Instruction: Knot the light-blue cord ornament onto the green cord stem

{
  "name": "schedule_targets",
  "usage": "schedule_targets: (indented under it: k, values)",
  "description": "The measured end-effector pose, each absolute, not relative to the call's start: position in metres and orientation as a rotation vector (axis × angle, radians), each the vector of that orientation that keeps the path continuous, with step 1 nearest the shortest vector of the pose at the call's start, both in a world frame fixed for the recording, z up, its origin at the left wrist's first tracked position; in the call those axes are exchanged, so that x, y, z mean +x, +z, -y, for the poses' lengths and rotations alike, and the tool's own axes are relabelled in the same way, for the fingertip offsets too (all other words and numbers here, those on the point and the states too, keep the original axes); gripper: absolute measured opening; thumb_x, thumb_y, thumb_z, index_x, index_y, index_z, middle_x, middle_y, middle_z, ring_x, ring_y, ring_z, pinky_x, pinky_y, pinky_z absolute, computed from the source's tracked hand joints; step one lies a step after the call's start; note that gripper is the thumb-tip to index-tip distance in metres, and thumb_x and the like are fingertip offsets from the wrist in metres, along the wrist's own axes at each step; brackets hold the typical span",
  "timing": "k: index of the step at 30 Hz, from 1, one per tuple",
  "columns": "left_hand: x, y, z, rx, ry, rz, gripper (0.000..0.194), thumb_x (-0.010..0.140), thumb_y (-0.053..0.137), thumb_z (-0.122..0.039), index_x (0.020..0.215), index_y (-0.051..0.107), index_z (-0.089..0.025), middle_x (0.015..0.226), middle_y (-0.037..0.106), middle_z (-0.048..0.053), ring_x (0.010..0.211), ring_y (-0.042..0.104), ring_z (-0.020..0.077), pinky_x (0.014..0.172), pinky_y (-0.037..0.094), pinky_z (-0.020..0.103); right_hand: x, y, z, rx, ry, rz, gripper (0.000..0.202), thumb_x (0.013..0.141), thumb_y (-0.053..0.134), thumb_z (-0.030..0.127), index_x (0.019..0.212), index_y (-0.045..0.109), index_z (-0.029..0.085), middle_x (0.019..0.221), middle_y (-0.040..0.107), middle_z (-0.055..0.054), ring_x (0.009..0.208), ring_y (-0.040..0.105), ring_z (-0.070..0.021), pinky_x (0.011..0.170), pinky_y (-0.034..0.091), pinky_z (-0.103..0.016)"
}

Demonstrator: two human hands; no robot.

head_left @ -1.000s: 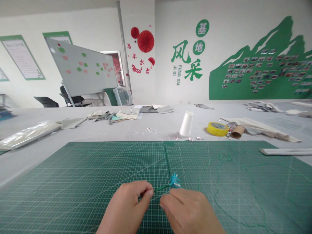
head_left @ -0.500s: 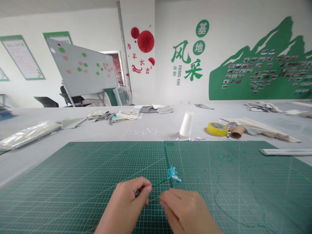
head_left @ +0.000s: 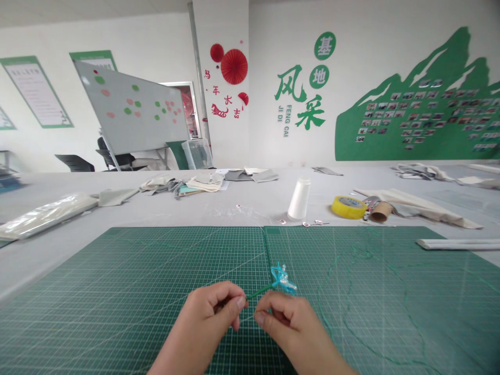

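Observation:
My left hand (head_left: 219, 312) pinches the green stem of a blue artificial flower (head_left: 284, 279) between thumb and forefinger. The flower head, dotted with pearly beads, leans up to the right, just above the cutting mat (head_left: 187, 260). Close by, my right hand (head_left: 285, 315) is closed in a pinch below the flower, its fingertips a small gap from my left thumb. What those fingers hold is too fine to make out. A thin green thread (head_left: 363, 254) lies in loose loops across the mat on the right.
Beyond the mat stand a white thread cone (head_left: 299, 198), a roll of yellow tape (head_left: 348, 207) and a cardboard tube (head_left: 380, 211). Fabric scraps (head_left: 207, 182) lie farther back. A plastic-wrapped bundle (head_left: 50, 213) is at left, a white rolled strip (head_left: 461, 244) at right.
The flower has turned and shifted slightly right, its petals showing more spread. My right hand has risen a little and its fingers have curled differently. My left hand keeps its pinch.

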State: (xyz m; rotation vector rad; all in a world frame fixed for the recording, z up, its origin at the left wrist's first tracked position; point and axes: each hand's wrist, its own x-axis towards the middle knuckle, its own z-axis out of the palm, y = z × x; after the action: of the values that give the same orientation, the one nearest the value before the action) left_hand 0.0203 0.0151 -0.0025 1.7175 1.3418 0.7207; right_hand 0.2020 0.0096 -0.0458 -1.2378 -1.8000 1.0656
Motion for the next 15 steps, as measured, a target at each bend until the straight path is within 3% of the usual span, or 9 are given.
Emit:
schedule_targets:
  k: [5, 9, 15]
  values:
    - [0.020, 0.000, -0.015, 1.681, 0.683, -1.204, 0.024, 0.084, 0.052, -0.033, 0.071, 0.064, -0.017, 0.055, 0.055, -0.003, 0.058, 0.048, 0.0142, 0.060, 0.035, 0.026, 0.206, -0.048, -0.017, -1.101, 1.331, 1.592, 0.021, 0.080, 0.061, 0.037, 0.070, 0.064, 0.018, 0.057, 0.038, 0.006, 0.054, 0.034, -0.0118, 0.052, 0.027, -0.024]
    - [0.020, 0.000, -0.013, 1.634, 0.632, -1.109, 0.023, 0.082, 0.055, -0.033, 0.072, 0.066, -0.016, 0.054, 0.055, -0.004, 0.056, 0.048, 0.0127, 0.060, 0.035, 0.024, 0.216, -0.049, -0.024, -0.958, 1.372, 1.647, 0.020, 0.080, 0.067, 0.035, 0.072, 0.067, 0.017, 0.063, 0.052, 0.002, 0.060, 0.042, -0.0126, 0.057, 0.031, -0.025]
    - [0.023, -0.001, -0.009, 1.665, 0.435, -1.053, 0.023, 0.077, 0.056, -0.029, 0.069, 0.070, -0.014, 0.051, 0.053, -0.003, 0.048, 0.046, 0.0106, 0.051, 0.032, 0.021, 0.227, -0.054, -0.032, -0.818, 1.607, 1.664, 0.028, 0.077, 0.073, 0.043, 0.071, 0.071, 0.015, 0.053, 0.042, 0.006, 0.051, 0.030, -0.0089, 0.049, 0.023, -0.023]
